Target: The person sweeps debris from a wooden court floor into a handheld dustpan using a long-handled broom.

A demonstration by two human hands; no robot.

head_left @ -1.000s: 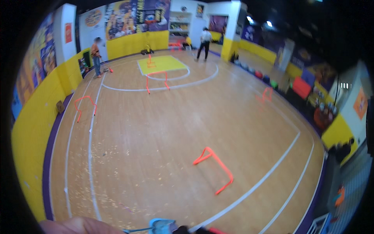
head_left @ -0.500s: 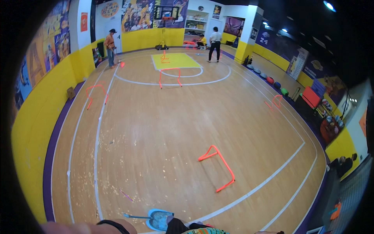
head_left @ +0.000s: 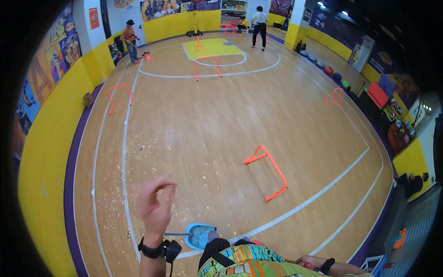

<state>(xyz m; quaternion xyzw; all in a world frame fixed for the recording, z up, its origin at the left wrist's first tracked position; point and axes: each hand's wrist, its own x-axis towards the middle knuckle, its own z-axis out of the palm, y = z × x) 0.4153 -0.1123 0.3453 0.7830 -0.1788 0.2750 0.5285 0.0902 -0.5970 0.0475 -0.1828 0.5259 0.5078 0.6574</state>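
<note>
My left hand is raised over the wooden floor, slightly smeared by motion. Its fingers curve with a gap to the thumb, and nothing shows between them. A dark strap with a small black device is on that wrist. Beyond the wrist, a light-blue dustpan lies on the floor beside my foot, its thin handle pointing left and partly hidden. Low at the right, my right hand is closed by my patterned clothing, around something reddish too small to name. Pale scraps are scattered over the floor at the left.
An orange hurdle stands ahead to the right; others stand farther off, including one by the left wall. One person at the far left holds a long handle. Another stands at the back. Balls line the right edge.
My left hand has risen from the lower edge into the middle left. My right hand has come into view. The view has tilted down, and the person at the back has shifted stance.
</note>
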